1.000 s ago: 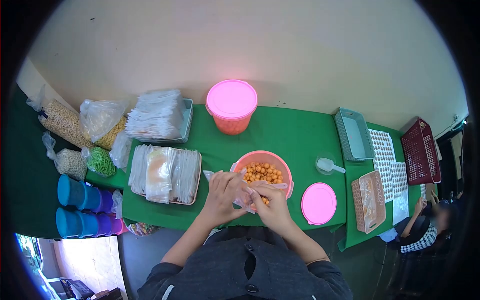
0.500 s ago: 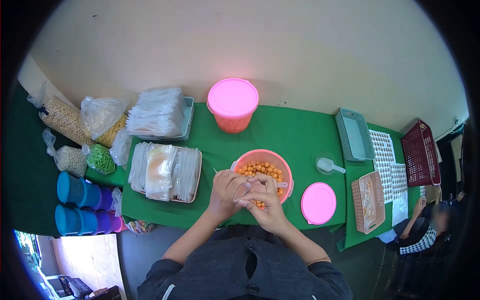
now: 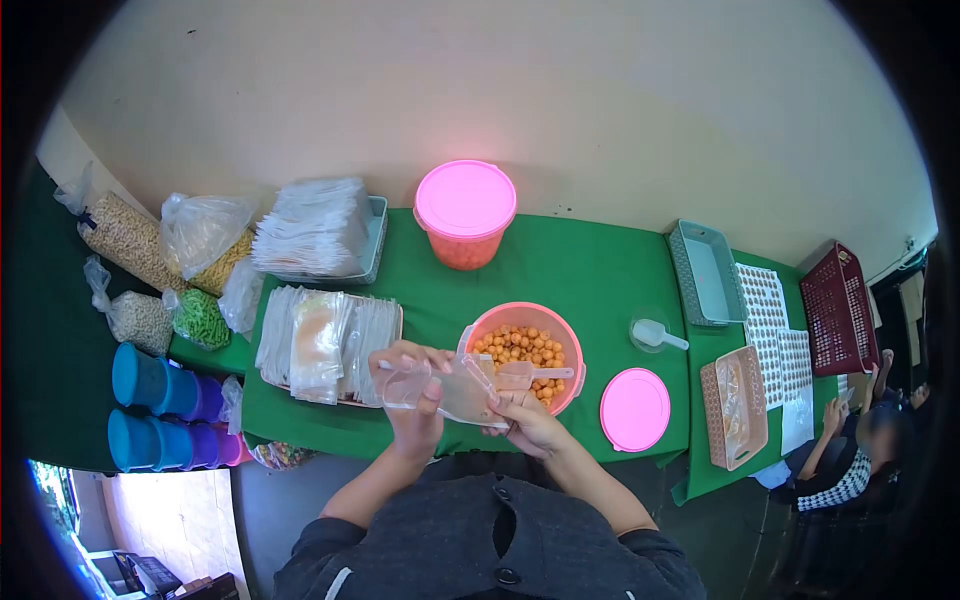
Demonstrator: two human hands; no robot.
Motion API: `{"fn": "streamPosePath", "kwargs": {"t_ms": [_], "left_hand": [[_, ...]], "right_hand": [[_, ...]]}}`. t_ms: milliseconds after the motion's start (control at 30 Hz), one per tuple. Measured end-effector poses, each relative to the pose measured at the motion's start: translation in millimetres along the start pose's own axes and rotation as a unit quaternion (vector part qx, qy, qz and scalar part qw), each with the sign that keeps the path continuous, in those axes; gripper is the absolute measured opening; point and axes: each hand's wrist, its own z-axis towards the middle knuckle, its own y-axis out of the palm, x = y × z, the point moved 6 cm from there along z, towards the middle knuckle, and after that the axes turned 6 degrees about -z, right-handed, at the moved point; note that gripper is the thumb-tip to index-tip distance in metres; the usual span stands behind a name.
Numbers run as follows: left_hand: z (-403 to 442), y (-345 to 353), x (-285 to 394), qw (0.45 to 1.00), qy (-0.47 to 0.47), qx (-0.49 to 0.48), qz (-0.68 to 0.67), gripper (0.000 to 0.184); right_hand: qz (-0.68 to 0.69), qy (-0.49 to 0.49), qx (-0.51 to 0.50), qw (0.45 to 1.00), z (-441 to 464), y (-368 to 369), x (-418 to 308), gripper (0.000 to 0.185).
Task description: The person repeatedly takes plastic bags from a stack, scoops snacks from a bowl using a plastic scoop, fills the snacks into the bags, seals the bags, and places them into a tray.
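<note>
Between my two hands, in front of the pink bucket, a clear plastic bag (image 3: 462,395) is stretched out. My left hand (image 3: 415,410) is closed on the bag's left end, thumb and fingers gripping the film. At its other end my right hand (image 3: 530,422) pinches a corner. The bag looks empty apart from a faint printed patch. Just behind, the pink bucket (image 3: 574,345) holds round orange-brown snack balls (image 3: 520,345). A translucent pink scoop (image 3: 545,373) lies on the balls, close to my right hand's fingers.
Left of me, a tray of stacked clear bags (image 3: 320,345) sits before a basket of white packets (image 3: 315,230). A lidded pink tub (image 3: 466,215) stands behind. To the right are a pink lid (image 3: 636,410), a white scoop (image 3: 660,333) and several baskets. A person (image 3: 850,460) sits far right.
My hands have moved apart: the left went leftward, and the right lowered slightly. The bag, bunched between them over the bucket before, is now spread out. The pink scoop shows more fully.
</note>
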Motion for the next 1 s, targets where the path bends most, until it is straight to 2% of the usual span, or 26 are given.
{"fn": "streamPosePath", "kwargs": {"t_ms": [33, 133, 200, 233, 267, 300, 333, 367, 400, 433, 500, 633, 700, 733, 800, 833, 933, 1000], "left_hand": [[-2, -1, 2, 1.000, 0.004, 0.022, -0.001, 0.044], [-1, 3, 0, 1.000, -0.015, -0.002, 0.017, 0.042], [7, 4, 7, 0.998, 0.002, -0.028, 0.047, 0.040], [10, 4, 12, 0.995, 0.017, -0.054, 0.077, 0.039], [13, -2, 14, 0.995, 0.016, -0.053, 0.077, 0.039], [16, -6, 20, 0.988, 0.041, -0.084, 0.121, 0.039], [17, -9, 24, 0.978, 0.066, -0.115, 0.164, 0.040], [19, -17, 25, 0.978, 0.066, -0.115, 0.162, 0.040], [21, -21, 25, 0.971, 0.060, -0.127, 0.192, 0.043], [21, -24, 23, 0.964, 0.055, -0.138, 0.221, 0.046], [20, -29, 20, 0.968, 0.038, -0.122, 0.214, 0.049], [14, -43, 18, 0.971, -0.030, -0.086, 0.220, 0.054], [13, -51, 18, 0.969, -0.044, -0.084, 0.226, 0.055], [11, -53, 17, 0.967, -0.057, -0.083, 0.232, 0.057], [8, -55, 17, 0.968, -0.078, -0.072, 0.227, 0.058], [7, -56, 16, 0.968, -0.097, -0.063, 0.222, 0.059], [4, -58, 11, 0.966, -0.113, -0.073, 0.223, 0.059], [4, -60, 12, 0.962, -0.116, -0.073, 0.238, 0.058]], "right_hand": [[0.002, 0.000, 0.001, 1.000, 0, 0, 3, 0.033], [0.076, 0.031, -0.010, 0.997, 3, 0, 10, 0.031], [-0.011, 0.008, 0.091, 0.996, 3, -23, 9, 0.029], [-0.010, 0.009, 0.091, 0.996, 3, -26, 3, 0.029], [-0.302, -0.074, 0.198, 0.930, 0, -41, -26, 0.025], [-0.562, -0.150, 0.284, 0.763, -9, -43, -53, 0.023], [-0.562, -0.150, 0.284, 0.762, -12, -53, -57, 0.023], [-0.722, -0.119, 0.287, 0.618, -14, -63, -59, 0.023], [-0.848, -0.083, 0.276, 0.445, -13, -66, -59, 0.024], [-0.848, -0.084, 0.277, 0.444, -12, -71, -57, 0.024], [-0.828, 0.018, 0.226, 0.514, -8, -87, -40, 0.019], [-0.804, 0.011, 0.216, 0.553, -1, -101, -33, 0.015], [-0.830, -0.030, 0.207, 0.518, 2, -95, -45, 0.016], [-0.830, -0.029, 0.206, 0.518, 3, -92, -47, 0.016], [-0.880, 0.076, 0.151, 0.443, 5, -90, -41, 0.020], [-0.881, 0.076, 0.153, 0.442, 7, -99, -33, 0.020], [-0.871, 0.026, 0.152, 0.467, 15, -108, -25, 0.019], [-0.794, -0.033, 0.163, 0.586, 13, -104, -44, 0.017]]}}
